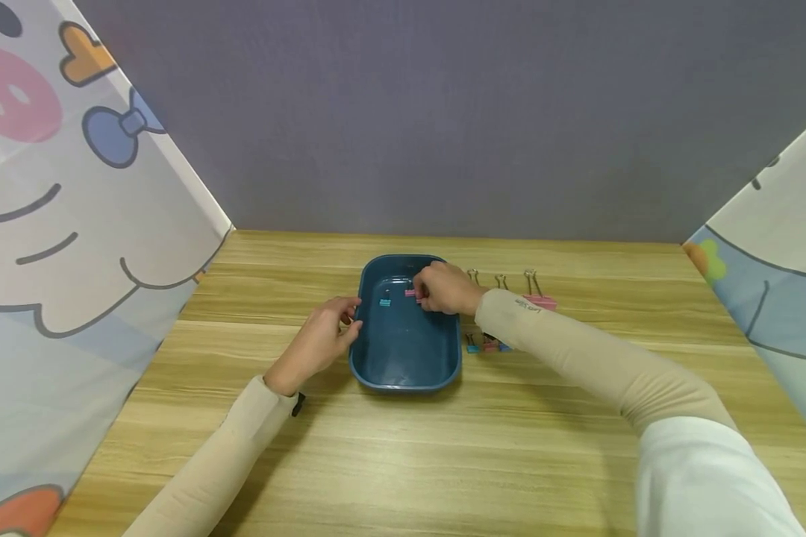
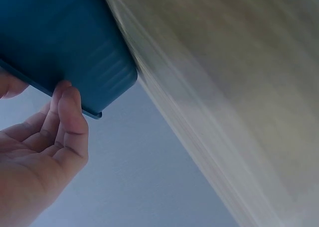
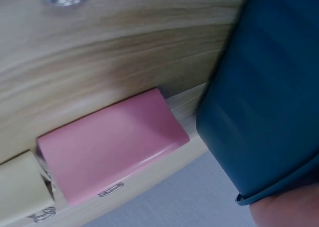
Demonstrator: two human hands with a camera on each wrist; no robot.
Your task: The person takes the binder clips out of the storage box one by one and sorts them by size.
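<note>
My right hand [image 1: 445, 287] reaches over the right rim of a dark blue tray [image 1: 406, 365] and pinches a small pink binder clip [image 1: 419, 301] just above its floor. Close to those fingertips is another small pink clip [image 1: 410, 293]. A small turquoise binder clip [image 1: 385, 303] lies farther left in the tray. At the tray's left rim is my left hand [image 1: 319, 335], fingers loosely bent; in the left wrist view its fingertips [image 2: 70, 105] rest against the tray's outer wall [image 2: 94, 62]. Only a bit of my right hand [image 3: 289, 209] shows in the right wrist view.
Right of the tray, partly under my forearm, stand larger clips, including a pink one [image 1: 540, 301] and a cream one [image 3: 22, 187]. Nearer lie small clips, one turquoise [image 1: 472, 348] and one blue [image 1: 504, 347]. A grey wall [image 1: 443, 119] rises behind the wooden table [image 1: 376, 462].
</note>
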